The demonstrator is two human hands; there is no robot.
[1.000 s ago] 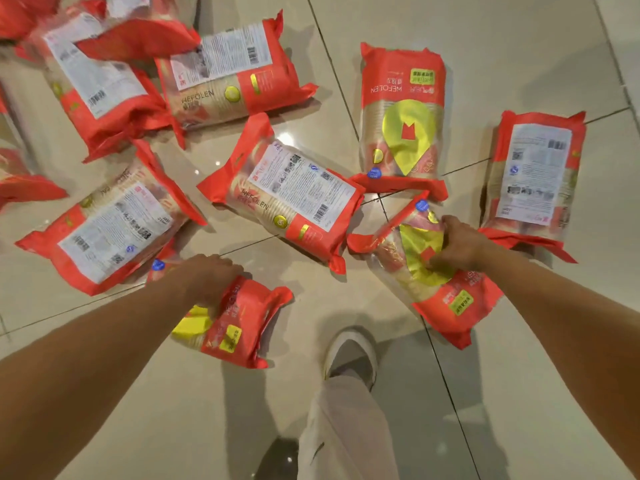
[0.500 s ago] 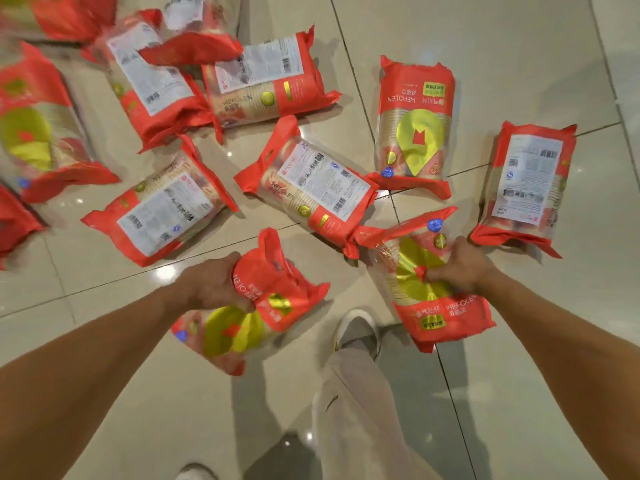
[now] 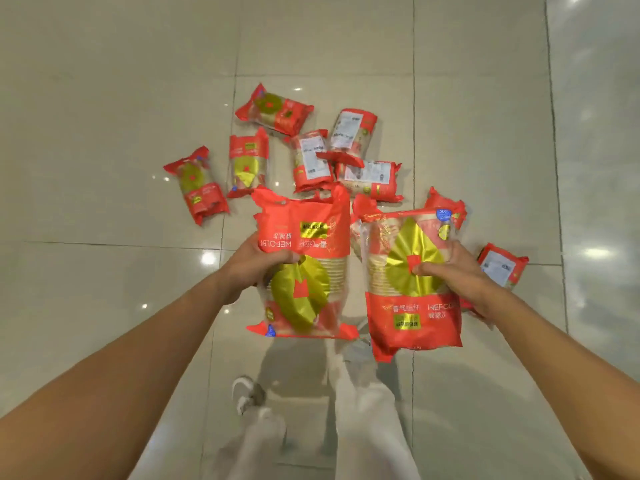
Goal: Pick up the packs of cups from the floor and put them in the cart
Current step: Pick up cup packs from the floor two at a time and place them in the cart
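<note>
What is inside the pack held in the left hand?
Through the clear part of the pack in the left hand, a stack of paper cups shows. The red printing hides the rest.

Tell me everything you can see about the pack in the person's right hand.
The right-hand pack is a crinkly plastic bag, red at both ends and clear in the middle, showing stacked paper cups behind a gold emblem. White lettering and a yellow label sit on its lower red band. It is held roughly upright, off the floor, gripped at its side by the right hand.
</note>
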